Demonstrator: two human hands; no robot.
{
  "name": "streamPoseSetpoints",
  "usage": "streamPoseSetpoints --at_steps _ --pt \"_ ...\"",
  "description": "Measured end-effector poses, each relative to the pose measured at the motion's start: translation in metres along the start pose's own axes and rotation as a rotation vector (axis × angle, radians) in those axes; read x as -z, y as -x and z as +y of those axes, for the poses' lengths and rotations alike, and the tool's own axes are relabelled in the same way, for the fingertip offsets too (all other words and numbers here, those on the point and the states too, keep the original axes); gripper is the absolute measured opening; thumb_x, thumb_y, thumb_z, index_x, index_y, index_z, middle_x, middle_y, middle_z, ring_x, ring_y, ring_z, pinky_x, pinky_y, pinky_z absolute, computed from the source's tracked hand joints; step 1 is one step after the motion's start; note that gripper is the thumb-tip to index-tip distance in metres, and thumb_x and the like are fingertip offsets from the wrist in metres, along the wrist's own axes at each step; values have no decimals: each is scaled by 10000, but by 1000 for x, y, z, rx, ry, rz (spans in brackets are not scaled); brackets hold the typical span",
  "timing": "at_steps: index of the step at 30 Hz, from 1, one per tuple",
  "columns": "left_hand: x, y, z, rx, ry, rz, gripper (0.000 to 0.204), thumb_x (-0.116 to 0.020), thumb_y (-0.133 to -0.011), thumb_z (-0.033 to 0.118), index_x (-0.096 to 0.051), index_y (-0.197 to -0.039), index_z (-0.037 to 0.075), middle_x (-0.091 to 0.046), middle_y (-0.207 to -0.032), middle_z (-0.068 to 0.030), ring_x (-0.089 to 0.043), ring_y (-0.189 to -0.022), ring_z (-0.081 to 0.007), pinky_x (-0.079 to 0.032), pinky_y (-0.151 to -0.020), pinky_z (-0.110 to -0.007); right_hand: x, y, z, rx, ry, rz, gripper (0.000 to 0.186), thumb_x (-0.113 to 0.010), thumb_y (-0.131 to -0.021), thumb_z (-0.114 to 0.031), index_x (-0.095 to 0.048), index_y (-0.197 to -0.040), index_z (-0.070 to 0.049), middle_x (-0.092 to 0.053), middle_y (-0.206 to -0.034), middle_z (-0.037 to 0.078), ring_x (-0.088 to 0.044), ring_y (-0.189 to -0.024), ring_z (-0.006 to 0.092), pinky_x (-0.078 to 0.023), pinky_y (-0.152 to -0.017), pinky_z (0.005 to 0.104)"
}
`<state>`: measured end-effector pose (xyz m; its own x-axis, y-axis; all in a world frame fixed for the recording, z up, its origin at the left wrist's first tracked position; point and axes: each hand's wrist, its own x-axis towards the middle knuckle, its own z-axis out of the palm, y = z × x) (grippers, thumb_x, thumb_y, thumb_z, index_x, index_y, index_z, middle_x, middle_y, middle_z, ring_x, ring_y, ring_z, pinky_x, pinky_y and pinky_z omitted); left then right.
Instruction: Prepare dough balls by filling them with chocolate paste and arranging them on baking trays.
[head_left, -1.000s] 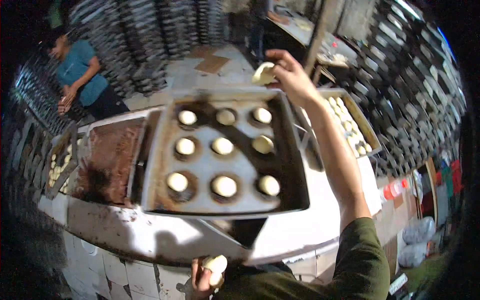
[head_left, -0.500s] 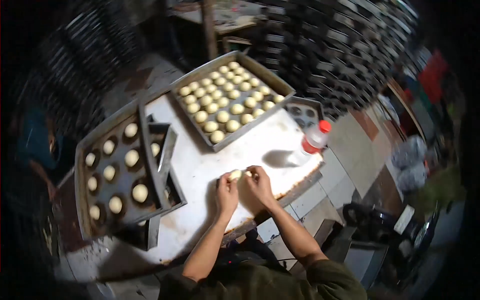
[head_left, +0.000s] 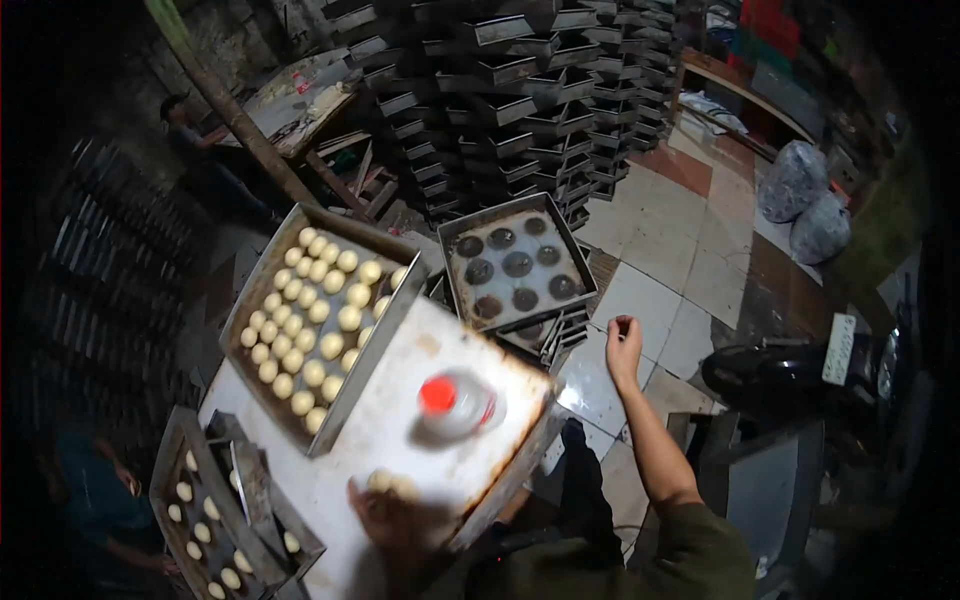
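Two pale dough pieces (head_left: 392, 484) are at the fingers of my left hand (head_left: 388, 520), low over the white table. That hand is blurred and in shadow, seemingly curled round the dough with its thumb up at the left. Off the table's right side, my right hand (head_left: 624, 348) is raised above the floor with bent fingers closed together, and I see nothing in them. Nearest it is a square metal tray (head_left: 468, 318) with dark round hollows and no dough in it. A clear bottle with a red cap (head_left: 455, 405) stands between my hands on the table.
A deep metal tray (head_left: 372, 375) of dough balls lies at the table's far left. Stacked trays (head_left: 180, 455) with more dough balls stand near left. Tall tray stacks (head_left: 500, 70) rise behind. A motorbike (head_left: 770, 370) is at right. Someone in a teal top (head_left: 90, 480) is at far left.
My view has swung to the right. My hands, close together at the dough before, are now apart: the right has reached out past the table, the left stays low with the dough.
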<state>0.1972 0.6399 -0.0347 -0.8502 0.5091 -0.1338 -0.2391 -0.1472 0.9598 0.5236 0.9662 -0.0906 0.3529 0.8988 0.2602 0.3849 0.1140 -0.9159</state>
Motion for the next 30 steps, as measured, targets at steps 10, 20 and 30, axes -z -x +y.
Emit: streamPoseSetpoints --at_steps 10,20,30 --pt "8 34 137 425 -599 59 513 -482 -844 145 -304 -1311 28 -495 -1166 -146 -515 -1023 -204 -447 -836 -294 -154 -178 333 -467 7 -564 507 -654 -754 -310 -450 -1103 -4 -579 -796 83 -557 -681 176 -468 -626 290" --pt "82 181 84 154 396 661 275 -451 -887 266 -486 -1104 101 -584 -745 -20 -577 -592 -150 -431 -417 -243 -109 -157 129 -658 -108 -849 280 -448 -723 -58 -530 -988 -16 -549 -750 79 -511 -615 168 -422 -518 292" --pt "146 282 35 194 -723 746 345 -550 -757 -8 -429 -1076 41 -530 -872 -58 -515 -711 -131 -464 -575 -265 161 -46 -60 -678 -442 -133 203 -478 -703 -148 -518 -809 20 -507 -766 98 -511 -688 187 -448 -630 349"
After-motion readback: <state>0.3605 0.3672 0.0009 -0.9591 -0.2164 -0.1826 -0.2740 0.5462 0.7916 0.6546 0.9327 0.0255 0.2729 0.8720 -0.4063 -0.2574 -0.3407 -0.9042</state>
